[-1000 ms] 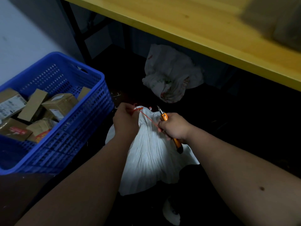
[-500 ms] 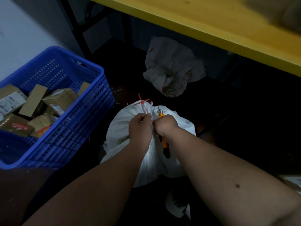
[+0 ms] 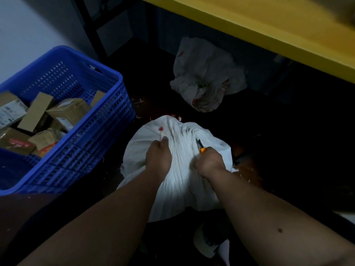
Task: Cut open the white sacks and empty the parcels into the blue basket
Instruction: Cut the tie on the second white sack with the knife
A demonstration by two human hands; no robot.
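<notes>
On the dark floor beside the basket [image 3: 107, 120], the pleated white sack [image 3: 182, 181] is bunching under both hands. The left hand [image 3: 159, 156] is gripping its cloth; the right hand [image 3: 209, 163] is clutching cloth and an orange-handled cutter [image 3: 200, 147].

No lettering is coming through clearly enough to read. The white label on the parcel [image 3: 10, 112] at the blue basket's [image 3: 107, 120] left side is showing only blurred grey lines, and the red print on the crumpled bag [image 3: 203, 81] under the yellow surface [image 3: 269, 25] is smeared beyond reading.
</notes>
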